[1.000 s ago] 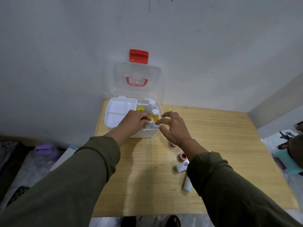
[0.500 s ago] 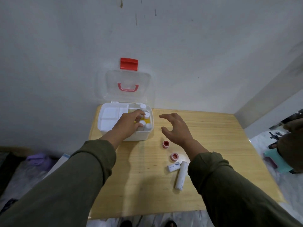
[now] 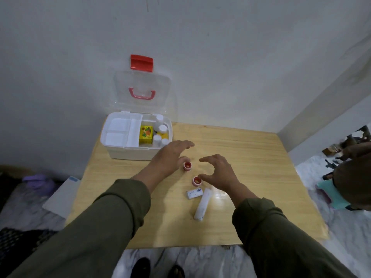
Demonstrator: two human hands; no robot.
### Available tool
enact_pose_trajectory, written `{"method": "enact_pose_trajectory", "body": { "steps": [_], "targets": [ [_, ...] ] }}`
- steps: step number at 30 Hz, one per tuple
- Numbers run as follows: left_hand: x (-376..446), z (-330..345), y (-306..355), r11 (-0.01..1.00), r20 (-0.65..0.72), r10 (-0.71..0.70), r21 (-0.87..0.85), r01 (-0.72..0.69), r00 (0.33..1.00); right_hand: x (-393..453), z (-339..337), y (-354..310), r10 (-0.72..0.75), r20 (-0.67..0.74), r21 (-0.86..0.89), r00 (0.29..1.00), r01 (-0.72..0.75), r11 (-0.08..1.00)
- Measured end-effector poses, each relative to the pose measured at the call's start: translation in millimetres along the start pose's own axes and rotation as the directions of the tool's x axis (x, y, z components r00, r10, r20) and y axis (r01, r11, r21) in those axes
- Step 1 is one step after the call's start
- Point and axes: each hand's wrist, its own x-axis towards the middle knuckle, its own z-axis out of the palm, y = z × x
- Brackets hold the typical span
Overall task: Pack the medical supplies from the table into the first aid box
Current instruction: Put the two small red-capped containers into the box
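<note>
The white first aid box (image 3: 128,152) stands open at the table's far left, its clear lid (image 3: 142,93) leaning on the wall. Inside are a white tray, a yellow carton (image 3: 146,134) and several white bottles (image 3: 157,140). My left hand (image 3: 170,156) hovers open just right of the box, over a small red-and-white tape roll (image 3: 187,166). My right hand (image 3: 218,171) is open with curled fingers, next to a second tape roll (image 3: 196,180). A small white box (image 3: 194,194) and a long white tube (image 3: 202,204) lie nearer me.
The wooden table (image 3: 251,157) stands in a corner against grey walls. Another person (image 3: 353,177) sits at the right edge beside a teal object. A white board (image 3: 64,195) and purple cloth lie on the floor to the left. My feet show below the table's near edge.
My left hand has come out of the box and moved right over the tape roll. My right hand has drawn back toward the second roll. The camera has shifted.
</note>
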Motion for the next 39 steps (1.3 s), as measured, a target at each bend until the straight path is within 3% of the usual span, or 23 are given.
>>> {"method": "enact_pose_trajectory", "body": {
  "steps": [7, 12, 19, 30, 39],
  "targets": [
    [-9, 55, -6, 0.953, -0.024, -0.282, -0.119, 0.277, 0.959, -1, 19, 36, -0.012, 0.054, 0.107, 0.998, 0.006, 0.994],
    [-4, 74, -8, 0.916, -0.076, -0.393, -0.118, 0.383, 0.917, 12, 27, 45, -0.075, 0.097, 0.19, 0.992, 0.056, 0.98],
    [7, 82, -12, 0.92, -0.076, -0.391, -0.078, 0.385, 0.917, 24, 35, 52, -0.15, 0.105, 0.202, 0.983, 0.127, 0.971],
    [10, 87, -19, 0.881, -0.117, -0.463, -0.171, 0.441, 0.879, 28, 36, 58, -0.177, 0.117, 0.185, 0.977, 0.153, 0.971],
    [15, 80, -3, 0.884, -0.122, -0.447, -0.215, 0.416, 0.886, 29, 8, 65, -0.159, 0.009, 0.217, 0.987, 0.154, 0.964]
  ]
}}
